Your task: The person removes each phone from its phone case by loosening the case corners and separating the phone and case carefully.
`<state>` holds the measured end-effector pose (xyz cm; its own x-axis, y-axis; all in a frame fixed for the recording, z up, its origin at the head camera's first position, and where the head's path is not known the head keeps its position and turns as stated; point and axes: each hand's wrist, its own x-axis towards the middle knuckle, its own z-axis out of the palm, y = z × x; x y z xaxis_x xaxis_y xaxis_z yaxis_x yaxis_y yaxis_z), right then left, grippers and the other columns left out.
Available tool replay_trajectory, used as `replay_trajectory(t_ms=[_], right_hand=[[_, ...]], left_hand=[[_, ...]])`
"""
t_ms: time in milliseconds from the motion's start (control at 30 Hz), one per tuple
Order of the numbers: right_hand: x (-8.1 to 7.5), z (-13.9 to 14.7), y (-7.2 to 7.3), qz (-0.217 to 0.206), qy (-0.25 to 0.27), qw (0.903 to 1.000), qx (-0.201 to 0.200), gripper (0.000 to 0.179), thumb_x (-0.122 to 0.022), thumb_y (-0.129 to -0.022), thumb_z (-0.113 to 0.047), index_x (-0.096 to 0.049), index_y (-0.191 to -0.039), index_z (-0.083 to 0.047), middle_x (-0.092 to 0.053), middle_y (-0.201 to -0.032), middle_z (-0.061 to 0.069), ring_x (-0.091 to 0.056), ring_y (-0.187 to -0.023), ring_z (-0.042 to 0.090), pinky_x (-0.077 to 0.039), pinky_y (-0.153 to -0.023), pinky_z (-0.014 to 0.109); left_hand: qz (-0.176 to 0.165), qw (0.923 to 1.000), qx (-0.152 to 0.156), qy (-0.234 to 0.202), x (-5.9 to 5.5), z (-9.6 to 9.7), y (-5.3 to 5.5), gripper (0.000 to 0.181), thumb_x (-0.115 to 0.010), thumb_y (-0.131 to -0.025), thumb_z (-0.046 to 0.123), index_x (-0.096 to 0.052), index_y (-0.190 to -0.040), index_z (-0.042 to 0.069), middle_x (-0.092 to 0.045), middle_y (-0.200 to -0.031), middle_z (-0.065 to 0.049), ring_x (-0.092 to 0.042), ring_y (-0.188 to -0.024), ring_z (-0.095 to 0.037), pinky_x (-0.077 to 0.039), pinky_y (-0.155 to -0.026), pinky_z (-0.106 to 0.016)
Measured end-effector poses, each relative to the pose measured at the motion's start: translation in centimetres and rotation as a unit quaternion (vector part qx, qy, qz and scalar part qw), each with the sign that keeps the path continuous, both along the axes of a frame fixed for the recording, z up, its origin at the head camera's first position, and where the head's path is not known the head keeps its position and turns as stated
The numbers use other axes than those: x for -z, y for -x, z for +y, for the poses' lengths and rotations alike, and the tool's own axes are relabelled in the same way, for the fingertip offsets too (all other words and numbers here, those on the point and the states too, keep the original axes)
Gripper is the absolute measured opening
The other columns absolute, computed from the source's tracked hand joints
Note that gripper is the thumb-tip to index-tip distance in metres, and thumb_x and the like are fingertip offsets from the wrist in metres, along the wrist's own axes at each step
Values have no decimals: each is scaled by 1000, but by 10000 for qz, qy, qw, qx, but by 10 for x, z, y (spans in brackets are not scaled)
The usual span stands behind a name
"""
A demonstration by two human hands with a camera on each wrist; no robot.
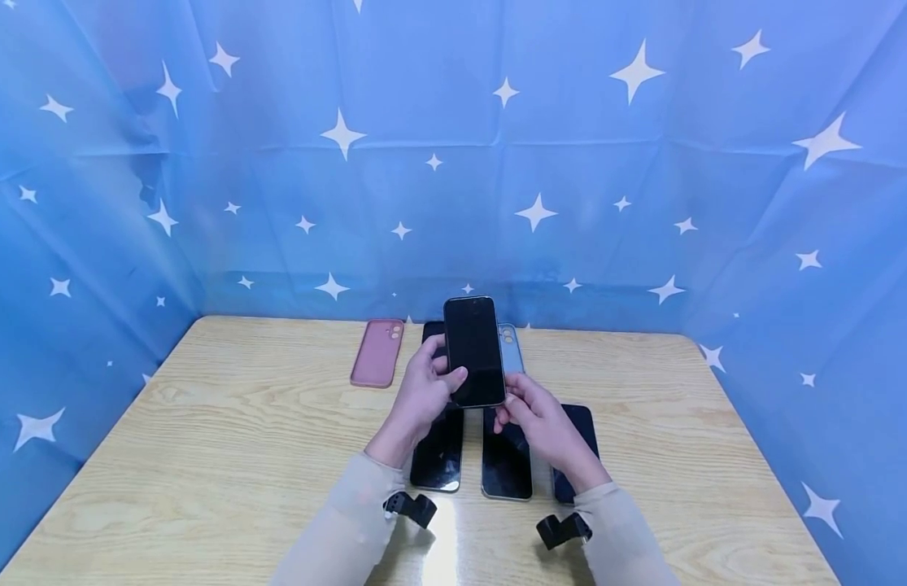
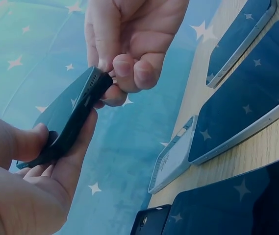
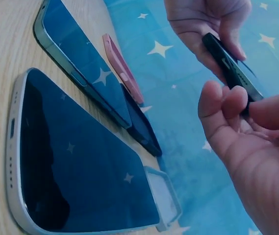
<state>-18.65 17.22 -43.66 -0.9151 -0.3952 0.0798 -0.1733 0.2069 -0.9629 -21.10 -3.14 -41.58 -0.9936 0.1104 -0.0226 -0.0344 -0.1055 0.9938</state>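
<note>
Above the table, my left hand (image 1: 421,389) holds a smartphone (image 1: 475,350) by its left side, thumb over the dark screen. A black phone case (image 2: 83,115) lies against the back of the phone. In the left wrist view the case stands slightly away from the phone's edge at one corner. There my right hand (image 1: 532,411) pinches the lower right corner, thumb and fingertips together. The right wrist view shows the right hand (image 3: 257,137) at this corner and the left hand (image 3: 208,29) on the far side.
Below the hands lie three phones, screens up: a left phone (image 1: 436,456), a middle phone (image 1: 507,464) and a right phone (image 1: 581,431). Behind them are a pink case (image 1: 377,354), a dark case (image 1: 431,329) and a light blue case (image 1: 510,350). A starry blue curtain (image 1: 453,195) hangs beyond the table.
</note>
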Motion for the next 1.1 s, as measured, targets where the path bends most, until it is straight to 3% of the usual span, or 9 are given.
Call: replay_trajectory(t_ms=[233, 433, 600, 667, 933, 1100], right_hand=[[3, 8, 2, -100, -14, 9999, -83, 22, -45, -110, -5, -53, -126, 8, -60, -90, 13, -68, -82, 23, -59, -87, 27], [5, 11, 4, -256, 287, 9990, -208, 22, -49, -107, -1, -54, -124, 13, -61, -93, 15, -70, -82, 19, -59, -88, 27], [3, 12, 5, -265, 376, 9982, -382, 24, -49, -102, 5, -56, -124, 14, -60, -99, 31, -71, -80, 19, -61, -84, 29], [1, 12, 5, -292, 341, 9983, -383, 26, -50, -102, 5, -58, -125, 12, -59, -104, 37, -70, -81, 19, -61, -84, 29], [-6, 18, 2, -211, 5, 9991, -371, 24, -55, -103, 2, -57, -124, 15, -65, -98, 19, -73, -87, 21, -61, -88, 30], [-6, 21, 1, -188, 22, 9984, -529, 32, -54, -105, -1, -55, -132, 17, -67, -103, 25, -75, -92, 23, -60, -92, 34]], left_hand=[[84, 9998, 184, -5, 1, -4, -2, 45, -60, -99, -7, -52, -140, 8, -72, -121, -22, -74, -102, -31, -62, -85, -44], [61, 9993, 360, -29, 2, -8, 0, 47, -65, -97, -7, -53, -139, 8, -74, -116, -23, -75, -97, -29, -63, -78, -38], [-97, 9986, 459, -245, 2, -10, 0, 50, -70, -94, -7, -54, -139, 9, -74, -115, -23, -76, -97, -30, -63, -78, -37], [-104, 9985, 453, -290, 2, -10, 0, 50, -70, -93, -7, -54, -138, 9, -74, -115, -23, -76, -97, -30, -63, -78, -37], [-117, 9997, 213, -89, 3, -10, 0, 49, -73, -92, -5, -56, -135, 9, -75, -111, -21, -76, -93, -26, -61, -75, -31], [-25, 9998, 73, 210, 3, -9, 0, 51, -76, -91, -3, -57, -136, 11, -76, -110, -19, -76, -94, -25, -60, -79, -31]])
